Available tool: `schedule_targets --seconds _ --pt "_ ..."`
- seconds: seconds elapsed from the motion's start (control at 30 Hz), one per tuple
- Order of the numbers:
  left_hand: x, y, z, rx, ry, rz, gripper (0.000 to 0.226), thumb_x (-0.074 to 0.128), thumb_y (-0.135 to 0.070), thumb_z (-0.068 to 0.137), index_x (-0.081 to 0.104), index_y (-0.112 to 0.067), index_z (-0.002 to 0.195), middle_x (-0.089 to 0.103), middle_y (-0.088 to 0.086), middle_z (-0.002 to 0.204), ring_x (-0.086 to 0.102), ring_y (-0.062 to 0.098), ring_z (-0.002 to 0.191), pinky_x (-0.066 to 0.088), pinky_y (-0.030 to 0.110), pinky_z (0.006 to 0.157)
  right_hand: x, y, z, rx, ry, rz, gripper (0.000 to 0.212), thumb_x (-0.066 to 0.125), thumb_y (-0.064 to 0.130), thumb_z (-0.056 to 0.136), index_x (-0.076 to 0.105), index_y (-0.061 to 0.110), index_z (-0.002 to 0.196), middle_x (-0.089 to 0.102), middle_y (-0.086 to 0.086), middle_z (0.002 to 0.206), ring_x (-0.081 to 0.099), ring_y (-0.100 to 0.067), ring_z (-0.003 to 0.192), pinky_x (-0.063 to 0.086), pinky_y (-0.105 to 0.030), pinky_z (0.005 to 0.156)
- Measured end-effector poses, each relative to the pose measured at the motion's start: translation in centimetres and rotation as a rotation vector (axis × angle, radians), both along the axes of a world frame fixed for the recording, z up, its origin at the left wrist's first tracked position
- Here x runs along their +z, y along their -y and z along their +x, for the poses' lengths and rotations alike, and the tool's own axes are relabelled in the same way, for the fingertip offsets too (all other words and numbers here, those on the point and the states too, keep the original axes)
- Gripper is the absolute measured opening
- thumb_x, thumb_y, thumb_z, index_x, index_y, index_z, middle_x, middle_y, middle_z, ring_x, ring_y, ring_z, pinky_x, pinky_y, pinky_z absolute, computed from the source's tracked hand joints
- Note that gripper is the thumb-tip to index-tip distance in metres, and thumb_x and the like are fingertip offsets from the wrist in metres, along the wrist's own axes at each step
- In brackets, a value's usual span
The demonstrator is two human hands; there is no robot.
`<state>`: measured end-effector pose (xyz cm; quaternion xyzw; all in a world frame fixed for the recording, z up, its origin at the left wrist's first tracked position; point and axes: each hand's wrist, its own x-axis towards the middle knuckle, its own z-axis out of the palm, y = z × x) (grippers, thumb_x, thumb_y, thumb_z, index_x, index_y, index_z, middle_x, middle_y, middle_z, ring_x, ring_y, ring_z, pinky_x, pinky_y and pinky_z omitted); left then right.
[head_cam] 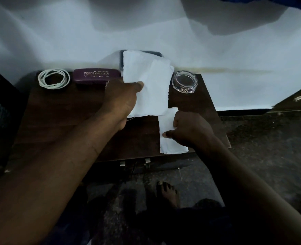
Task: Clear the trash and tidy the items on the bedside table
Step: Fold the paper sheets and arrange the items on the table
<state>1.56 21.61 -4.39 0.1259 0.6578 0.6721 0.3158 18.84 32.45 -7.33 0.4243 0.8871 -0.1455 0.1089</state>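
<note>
left hand point(121, 101) holds big paper point(150, 76); right hand point(190, 129) seemingly pinches scrap point(171, 146)

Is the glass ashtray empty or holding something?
Empty, as far as can be seen: the ashtray stands upright on the table, its glass is clear, and nothing shows in its bowl.

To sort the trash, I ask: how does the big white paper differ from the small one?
The big paper is clearly larger than the small paper. The left hand holds the big paper; the right hand holds the small paper. The big paper is farther back, the small paper nearer the person. Both are white, ragged-edged.
</note>
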Motion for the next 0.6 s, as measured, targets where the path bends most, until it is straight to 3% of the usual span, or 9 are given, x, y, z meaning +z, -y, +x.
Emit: schedule_targets --seconds 0.13,0.2,0.27,0.37,0.5,0.6 --pt "-0.1 0.0 0.0 -0.010 -0.007 0.006 0.017 0.074 -0.021 0.092 0.065 -0.031 0.082 0.070 -0.027 0.067 0.066 -0.011 0.062 0.050 0.010 0.048 -0.1 0.2 -0.3 0.013 0.000 0.015 0.030 0.078 0.048 0.078 0.059 0.029 0.092 0.069 -0.001 0.111 0.066 -0.027 0.102 0.048 -0.034 0.076" --pt "0.0 -0.1 0.0 -0.002 -0.018 -0.007 0.015 0.075 -0.021 0.092 0.066 -0.030 0.083 0.072 -0.024 0.074 0.068 -0.008 0.068 0.053 0.015 0.056 -0.1 0.1 -0.3 0.026 -0.013 0.028 0.022 0.075 0.039 0.081 0.058 0.028 0.088 0.070 -0.001 0.108 0.066 -0.027 0.101 0.046 -0.033 0.075" --pt "0.1 -0.1 -0.1 0.013 -0.030 -0.017 0.013 0.076 -0.021 0.090 0.068 -0.028 0.082 0.073 -0.019 0.083 0.070 -0.002 0.076 0.056 0.022 0.066 0.2 -0.1 -0.4 0.009 -0.035 0.028 0.022 0.074 0.039 0.082 0.064 0.023 0.092 0.071 -0.001 0.108 0.067 -0.028 0.103 0.053 -0.036 0.080" --pt "0.2 -0.1 -0.3 0.020 -0.031 -0.019 0.013 0.076 -0.021 0.089 0.068 -0.026 0.080 0.072 -0.020 0.077 0.068 -0.007 0.064 0.054 0.017 0.057 0.8 -0.6 -0.4 -0.029 -0.094 -0.007 0.025 0.076 0.041 0.082 0.071 0.018 0.090 0.075 -0.001 0.100 0.070 -0.027 0.099 0.058 -0.042 0.087" --pt "0.3 0.1 -0.5 0.024 -0.011 0.004 0.010 0.075 -0.019 0.090 0.068 -0.026 0.085 0.072 -0.019 0.081 0.065 -0.012 0.059 0.046 0.008 0.047 0.9 -1.1 -0.3 -0.065 -0.172 -0.029 0.020 0.078 0.035 0.082 0.070 0.018 0.076 0.075 0.002 0.085 0.071 -0.024 0.090 0.058 -0.040 0.083" --pt "0.5 0.1 -0.7 0.029 -0.018 0.007 0.014 0.074 -0.017 0.090 0.068 -0.026 0.081 0.071 -0.024 0.066 0.065 -0.012 0.058 0.047 0.008 0.046 0.5 -1.0 -0.5 -0.060 -0.200 -0.034 0.028 0.078 0.040 0.083 0.068 0.017 0.069 0.071 0.006 0.072 0.070 -0.018 0.081 0.054 -0.033 0.073"
